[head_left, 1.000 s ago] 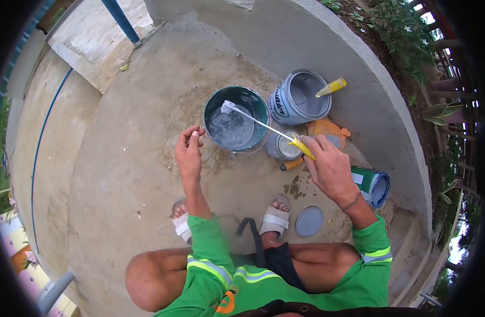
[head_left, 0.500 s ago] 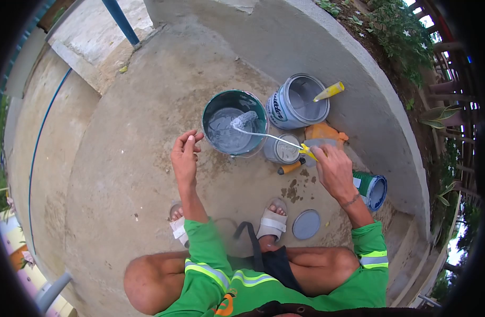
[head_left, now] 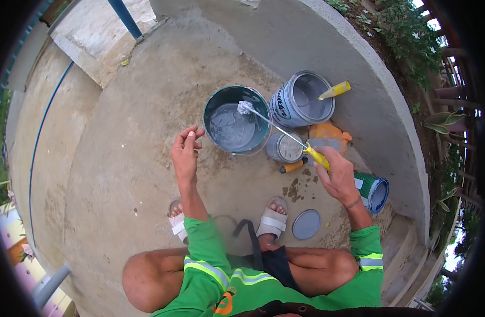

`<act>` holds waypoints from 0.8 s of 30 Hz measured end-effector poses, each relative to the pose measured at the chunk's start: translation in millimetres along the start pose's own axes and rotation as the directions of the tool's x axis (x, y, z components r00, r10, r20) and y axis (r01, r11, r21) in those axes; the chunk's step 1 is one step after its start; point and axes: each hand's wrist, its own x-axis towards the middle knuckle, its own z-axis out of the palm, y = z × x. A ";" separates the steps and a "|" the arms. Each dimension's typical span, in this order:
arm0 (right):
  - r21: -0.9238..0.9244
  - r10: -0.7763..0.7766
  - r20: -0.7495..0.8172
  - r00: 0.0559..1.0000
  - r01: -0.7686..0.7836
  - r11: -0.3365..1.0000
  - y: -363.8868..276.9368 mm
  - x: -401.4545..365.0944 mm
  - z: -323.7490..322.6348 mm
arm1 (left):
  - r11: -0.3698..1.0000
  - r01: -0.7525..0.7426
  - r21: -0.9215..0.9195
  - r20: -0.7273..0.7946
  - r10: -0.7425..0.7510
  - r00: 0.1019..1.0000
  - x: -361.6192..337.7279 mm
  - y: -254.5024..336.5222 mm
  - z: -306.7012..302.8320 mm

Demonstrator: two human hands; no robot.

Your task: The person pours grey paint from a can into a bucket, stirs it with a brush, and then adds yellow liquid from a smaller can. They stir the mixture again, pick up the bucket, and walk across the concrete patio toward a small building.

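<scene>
Since the frame half a second earlier, the sleeve (head_left: pixel 245 108) of the mini paint roller (head_left: pixel 313 153) has travelled from the middle of the paint toward the far wall of the teal bucket (head_left: pixel 213 105). Its wire shaft now slants more steeply, and the right hand (head_left: pixel 340 177) has shifted slightly outward. The left hand (head_left: pixel 185 153) has barely changed place.

Writing: the large tilted paint can (head_left: pixel 284 108) just right of the bucket bears blue script lettering on a white label, which cannot be read with certainty. No other can shows legible text.

Right hand: closed in a full fist around the roller's yellow handle, wrist bent and forearm angled up from the green sleeve. The roller spans from this hand, over the small lidded can (head_left: pixel 285 149), into the bucket of grey paint.

Left hand: held over the concrete floor (head_left: pixel 121 174) just left of the bucket, not touching it. It is loosely half-open with fingertips drawn toward the thumb, and it grips nothing.

Surroundings: a yellow-handled tool (head_left: pixel 335 90) stands in the large can. An orange cloth (head_left: pixel 327 130) and an orange-handled tool (head_left: pixel 292 166) lie beside the small can. A green can (head_left: pixel 370 189) lies on its side near the right wrist, and a loose round lid (head_left: pixel 306 224) lies by the sandalled right foot (head_left: pixel 273 216).
</scene>
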 end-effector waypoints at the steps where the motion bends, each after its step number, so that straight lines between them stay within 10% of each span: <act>1: -0.019 -0.014 0.005 1.000 0.014 1.000 -4.0 1.7 -2.2 | 1.000 0.001 0.005 -0.003 -0.001 1.000 0.8 1.0 0.2; 24: -0.468 -0.354 -0.027 0.935 0.302 0.831 3.3 0.7 17.3 | 0.999 0.043 -0.009 0.000 -0.043 0.999 2.5 3.6 -3.1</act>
